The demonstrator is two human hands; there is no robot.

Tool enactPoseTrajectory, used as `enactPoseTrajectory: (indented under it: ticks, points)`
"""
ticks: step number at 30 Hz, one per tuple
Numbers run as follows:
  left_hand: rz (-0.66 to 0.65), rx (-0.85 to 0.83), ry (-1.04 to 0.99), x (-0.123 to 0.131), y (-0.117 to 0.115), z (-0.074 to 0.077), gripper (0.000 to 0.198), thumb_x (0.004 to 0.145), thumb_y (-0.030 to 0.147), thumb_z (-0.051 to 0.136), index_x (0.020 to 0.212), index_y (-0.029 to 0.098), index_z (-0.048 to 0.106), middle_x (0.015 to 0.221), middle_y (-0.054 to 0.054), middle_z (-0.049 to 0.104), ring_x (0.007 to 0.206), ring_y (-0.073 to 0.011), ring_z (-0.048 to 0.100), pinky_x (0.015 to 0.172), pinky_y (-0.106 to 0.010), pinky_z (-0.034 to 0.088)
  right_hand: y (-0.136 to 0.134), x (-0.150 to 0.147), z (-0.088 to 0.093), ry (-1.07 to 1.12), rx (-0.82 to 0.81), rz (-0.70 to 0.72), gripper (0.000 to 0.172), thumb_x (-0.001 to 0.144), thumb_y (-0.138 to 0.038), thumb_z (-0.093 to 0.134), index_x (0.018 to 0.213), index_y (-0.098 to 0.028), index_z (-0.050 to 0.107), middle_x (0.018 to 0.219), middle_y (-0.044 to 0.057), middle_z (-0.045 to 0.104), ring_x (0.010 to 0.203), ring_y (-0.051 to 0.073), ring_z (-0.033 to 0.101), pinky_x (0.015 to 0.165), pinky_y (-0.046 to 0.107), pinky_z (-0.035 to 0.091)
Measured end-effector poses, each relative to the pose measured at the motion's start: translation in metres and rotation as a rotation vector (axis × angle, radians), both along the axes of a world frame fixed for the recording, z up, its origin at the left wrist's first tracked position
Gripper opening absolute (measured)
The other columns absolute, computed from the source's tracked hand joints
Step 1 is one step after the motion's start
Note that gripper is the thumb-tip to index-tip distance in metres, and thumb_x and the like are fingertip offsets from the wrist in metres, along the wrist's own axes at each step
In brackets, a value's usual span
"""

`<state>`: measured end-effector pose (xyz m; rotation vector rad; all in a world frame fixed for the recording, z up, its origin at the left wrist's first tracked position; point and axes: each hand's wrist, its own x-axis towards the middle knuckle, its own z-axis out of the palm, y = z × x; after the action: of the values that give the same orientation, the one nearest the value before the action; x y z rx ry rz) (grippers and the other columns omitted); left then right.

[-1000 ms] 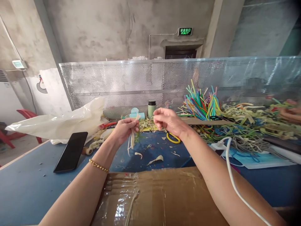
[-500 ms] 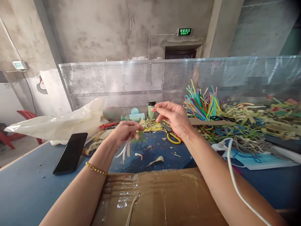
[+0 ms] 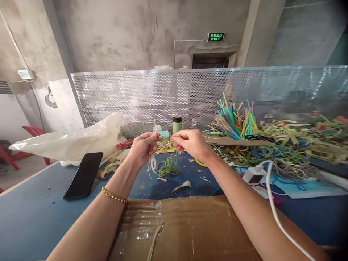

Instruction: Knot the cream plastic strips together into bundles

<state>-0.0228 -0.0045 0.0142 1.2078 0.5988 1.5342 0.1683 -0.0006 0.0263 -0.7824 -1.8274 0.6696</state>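
My left hand (image 3: pixel 145 145) is closed in a pinch on a small bundle of pale strips. Their tops poke up above the thumb, and the loose pale strips (image 3: pixel 152 165) hang below the palm. To its right, my right hand (image 3: pixel 189 143) pinches a thin green cord. This strand drops from the fingers to a loose tangle of green cord (image 3: pixel 168 167) low between both hands. The fingertips of the two hands are a short gap apart. Scraps of pale strip (image 3: pixel 182 186) lie on the blue table just below.
A cardboard sheet (image 3: pixel 190 228) lies nearest me. On the left are a black phone (image 3: pixel 83 175) and a pale plastic bag (image 3: pixel 73 139). Behind stand a green bottle (image 3: pixel 177 125) and colourful stems (image 3: pixel 236 121). A white cable (image 3: pixel 272 203) crosses beside my right forearm.
My right hand has come down and left, closer to my left hand. My left hand has risen slightly, turning the strips' tops upward. The green tangle shows more clearly.
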Motion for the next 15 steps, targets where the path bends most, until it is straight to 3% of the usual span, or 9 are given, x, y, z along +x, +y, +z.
enactPoseTrajectory:
  ticks: [4, 8, 12, 15]
  points:
    - [0.023, 0.025, 0.063, 0.006, -0.006, 0.002, 0.017, 0.069, 0.024, 0.078, 0.072, 0.012, 0.067, 0.071, -0.004, 0.066, 0.039, -0.0048, 0.047, 0.035, -0.02, 0.02, -0.002, -0.006, -0.005, -0.401, 0.263, -0.23, 0.02, 0.086, -0.021, 0.056, 0.071, -0.016, 0.068, 0.06, 0.002, 0.063, 0.056, 0.013, 0.058, 0.057, 0.028, 0.042]
    - [0.173, 0.088, 0.263, 0.016, -0.01, -0.001, 0.012, 0.074, 0.025, 0.074, 0.07, 0.015, 0.068, 0.051, 0.001, 0.057, 0.035, -0.0081, 0.047, 0.037, -0.022, 0.021, -0.01, -0.011, -0.004, -0.643, 0.412, -0.374, 0.022, 0.088, -0.02, 0.054, 0.075, -0.017, 0.071, 0.066, 0.005, 0.066, 0.062, 0.016, 0.058, 0.061, 0.03, 0.036]
    - [0.368, 0.215, 0.544, 0.026, -0.011, -0.009, 0.014, 0.077, 0.017, 0.064, 0.064, 0.018, 0.068, 0.038, 0.004, 0.049, 0.035, -0.0106, 0.045, 0.045, -0.024, 0.031, -0.014, -0.019, -0.007, -0.709, 0.432, -0.43, 0.026, 0.091, -0.023, 0.051, 0.078, -0.015, 0.072, 0.07, 0.008, 0.069, 0.064, 0.018, 0.059, 0.058, 0.03, 0.033]
    - [0.446, 0.274, 0.596, 0.025, -0.007, -0.012, 0.016, 0.076, 0.014, 0.061, 0.061, 0.018, 0.066, 0.044, 0.003, 0.052, 0.04, -0.0106, 0.044, 0.047, -0.025, 0.031, -0.012, -0.021, -0.01, -0.642, 0.398, -0.408, 0.023, 0.089, -0.023, 0.054, 0.076, -0.016, 0.072, 0.067, 0.006, 0.068, 0.061, 0.016, 0.057, 0.057, 0.029, 0.033]
